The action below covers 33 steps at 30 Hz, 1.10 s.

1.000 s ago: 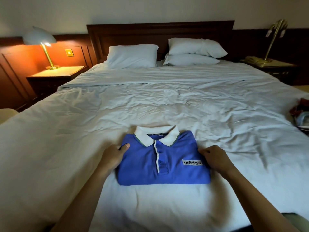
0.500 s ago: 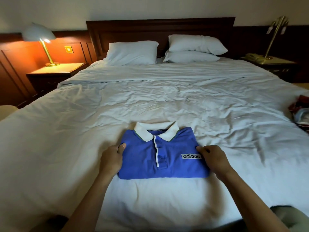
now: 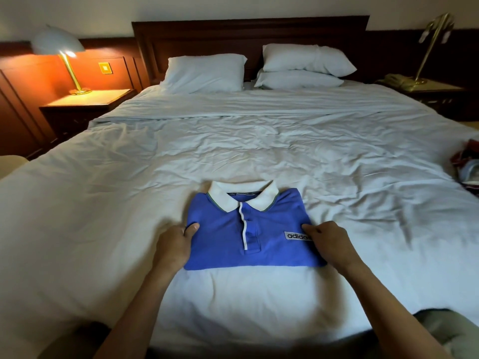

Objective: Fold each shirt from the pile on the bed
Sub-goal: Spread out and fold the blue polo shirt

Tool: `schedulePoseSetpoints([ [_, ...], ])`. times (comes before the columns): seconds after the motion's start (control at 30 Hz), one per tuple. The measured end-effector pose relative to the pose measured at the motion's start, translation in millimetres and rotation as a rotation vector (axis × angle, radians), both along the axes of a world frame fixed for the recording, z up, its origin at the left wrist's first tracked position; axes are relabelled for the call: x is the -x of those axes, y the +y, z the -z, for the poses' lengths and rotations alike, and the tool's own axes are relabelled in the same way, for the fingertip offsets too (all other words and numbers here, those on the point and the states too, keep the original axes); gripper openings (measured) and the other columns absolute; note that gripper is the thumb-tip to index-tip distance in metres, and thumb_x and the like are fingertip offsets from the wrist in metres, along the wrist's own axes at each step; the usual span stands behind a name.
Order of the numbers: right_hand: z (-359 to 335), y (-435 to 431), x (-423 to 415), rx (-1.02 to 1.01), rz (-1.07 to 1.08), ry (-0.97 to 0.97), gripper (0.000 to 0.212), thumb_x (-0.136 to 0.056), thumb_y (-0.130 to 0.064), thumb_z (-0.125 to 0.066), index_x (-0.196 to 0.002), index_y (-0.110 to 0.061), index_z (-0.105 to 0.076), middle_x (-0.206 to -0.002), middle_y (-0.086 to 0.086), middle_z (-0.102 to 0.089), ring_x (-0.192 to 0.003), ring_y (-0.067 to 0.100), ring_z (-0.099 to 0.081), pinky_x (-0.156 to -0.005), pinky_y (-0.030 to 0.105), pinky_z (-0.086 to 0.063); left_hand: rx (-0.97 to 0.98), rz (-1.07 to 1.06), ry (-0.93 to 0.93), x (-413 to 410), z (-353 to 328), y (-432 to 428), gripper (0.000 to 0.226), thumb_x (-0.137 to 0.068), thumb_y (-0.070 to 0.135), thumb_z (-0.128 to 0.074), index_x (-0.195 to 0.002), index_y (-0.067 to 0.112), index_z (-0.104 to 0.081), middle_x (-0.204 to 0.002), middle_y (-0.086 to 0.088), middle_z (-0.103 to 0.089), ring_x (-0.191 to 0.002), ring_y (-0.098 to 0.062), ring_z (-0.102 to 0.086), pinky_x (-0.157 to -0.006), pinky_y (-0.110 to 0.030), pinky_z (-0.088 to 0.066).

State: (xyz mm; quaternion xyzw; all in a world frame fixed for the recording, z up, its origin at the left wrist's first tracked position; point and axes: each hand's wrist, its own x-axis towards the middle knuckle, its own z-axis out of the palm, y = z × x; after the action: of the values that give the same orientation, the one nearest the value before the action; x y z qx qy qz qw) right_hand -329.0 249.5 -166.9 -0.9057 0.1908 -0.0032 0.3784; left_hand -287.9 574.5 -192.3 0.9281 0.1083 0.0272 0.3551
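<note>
Left hand (image 3: 176,243) grips the left edge of the folded blue shirt (image 3: 223,244), thumb on top, fingers tucked under where I can't see them. Right hand (image 3: 329,242) clamps the shirt's right edge, curled fingers covering the end of the adidas label (image 3: 294,235). Both forearms reach in from the bottom of my view.

Shirt lies flat on the near middle of the bed (image 3: 233,151), folded into a rectangle, white collar (image 3: 243,194) pointing toward the headboard (image 3: 248,35), placket facing up.

Sheet is white and wrinkled. 3 white pillows at the head: 1 on the left (image 3: 204,73), 2 stacked on the right (image 3: 305,58). Lit lamp (image 3: 58,45) stands on the left nightstand (image 3: 85,102). Brass lamp (image 3: 435,29) and a phone (image 3: 396,79) sit on the right side. Pile of clothes (image 3: 466,164) sits at the bed's right edge, well apart from the shirt, partly cut off.
</note>
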Motion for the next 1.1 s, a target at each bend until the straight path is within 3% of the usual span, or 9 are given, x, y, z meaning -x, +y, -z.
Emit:
schedulePoseSetpoints([
  [0.17,-7.6,-1.7,18.3,0.089,0.009,-0.131,0.027,-0.089,-0.044,-0.067,-0.086,-0.019,-0.06,-0.067,0.001,-0.063,-0.074,0.026,-0.06,-0.066,0.035,-0.046,0.005,-0.014,-0.057,15.4,-4.9,-0.3,0.051,-0.097,0.054,-0.053,-0.064,0.016,-0.043,-0.059,0.0,-0.049,-0.06,-0.024,-0.053,-0.056,-0.035,-0.033],
  [0.27,4.5,7.4,35.2,-0.036,-0.033,-0.279,0.024,-0.09,-0.041,-0.067,-0.106,-0.035,-0.05,-0.049,-0.007,-0.056,-0.057,0.018,-0.054,-0.056,0.034,-0.04,0.249,0.02,-0.078,29.4,-0.5,-2.6,0.042,-0.08,0.056,-0.076,-0.085,0.019,-0.056,-0.078,0.005,-0.065,-0.075,-0.017,-0.064,-0.068,-0.036,-0.049],
  [0.4,15.9,6.5,42.1,-0.071,0.004,-0.34,0.021,-0.094,-0.027,-0.065,-0.113,-0.031,-0.056,-0.044,0.0,-0.049,-0.047,0.016,-0.045,-0.049,0.025,-0.035,0.592,0.015,-0.075,43.9,2.4,1.6,0.04,-0.08,0.014,-0.084,-0.111,0.019,-0.059,-0.105,-0.001,-0.072,-0.099,-0.017,-0.07,-0.086,-0.036,-0.056],
  [0.5,12.8,2.3,41.9,-0.008,-0.016,-0.304,0.022,-0.093,-0.019,-0.066,-0.114,-0.024,-0.061,-0.05,0.005,-0.058,-0.05,0.017,-0.05,-0.052,0.022,-0.039,0.558,0.02,-0.04,45.0,1.5,11.7,0.051,-0.078,0.014,-0.086,-0.12,0.015,-0.058,-0.103,-0.007,-0.072,-0.097,-0.024,-0.071,-0.077,-0.032,-0.054],
  [0.67,-0.2,-13.1,52.2,0.016,0.072,-0.295,0.03,-0.081,-0.035,-0.079,-0.106,-0.025,-0.064,-0.065,-0.005,-0.066,-0.067,0.014,-0.063,-0.057,0.023,-0.04,0.441,0.042,0.024,51.6,-7.4,20.8,0.086,-0.046,0.055,-0.086,-0.122,0.024,-0.059,-0.101,-0.004,-0.073,-0.093,-0.019,-0.072,-0.081,-0.035,-0.056],
  [0.8,1.6,-1.3,57.0,-0.065,0.002,-0.222,0.045,-0.07,-0.042,-0.086,-0.105,-0.036,-0.058,-0.067,-0.006,-0.065,-0.067,0.006,-0.062,-0.055,0.018,-0.038,0.534,0.085,0.031,58.3,-9.7,11.7,0.071,-0.065,0.009,-0.093,-0.123,0.023,-0.055,-0.092,-0.007,-0.077,-0.082,-0.016,-0.075,-0.067,-0.022,-0.057],
  [0.9,9.7,6.6,53.5,-0.106,-0.027,-0.22,0.041,-0.074,-0.033,-0.085,-0.106,-0.035,-0.061,-0.067,0.001,-0.066,-0.064,0.014,-0.062,-0.054,0.02,-0.043,0.583,0.096,0.016,59.0,-9.9,8.0,0.066,-0.069,-0.002,-0.087,-0.123,0.018,-0.057,-0.09,-0.004,-0.078,-0.081,-0.015,-0.076,-0.062,-0.016,-0.054],
  [1.03,12.3,-5.4,47.6,-0.293,0.004,-0.179,0.03,-0.079,-0.029,-0.081,-0.097,-0.039,-0.059,-0.078,0.012,-0.071,-0.073,0.03,-0.064,-0.065,0.04,-0.052,0.563,0.146,0.075,56.8,-10.6,20.1,0.078,-0.046,0.025,-0.093,-0.118,0.011,-0.064,-0.092,-0.004,-0.078,-0.088,-0.02,-0.075,-0.07,-0.021,-0.056],
  [1.1,9.7,-12.9,46.4,-0.236,-0.037,-0.125,0.027,-0.081,-0.025,-0.079,-0.095,-0.036,-0.059,-0.076,0.01,-0.072,-0.071,0.028,-0.065,-0.063,0.035,-0.051,0.477,0.168,0.127,53.9,-12.2,26.1,0.085,-0.035,0.037,-0.091,-0.113,0.012,-0.067,-0.09,-0.006,-0.078,-0.088,-0.024,-0.075,-0.072,-0.024,-0.056],
])
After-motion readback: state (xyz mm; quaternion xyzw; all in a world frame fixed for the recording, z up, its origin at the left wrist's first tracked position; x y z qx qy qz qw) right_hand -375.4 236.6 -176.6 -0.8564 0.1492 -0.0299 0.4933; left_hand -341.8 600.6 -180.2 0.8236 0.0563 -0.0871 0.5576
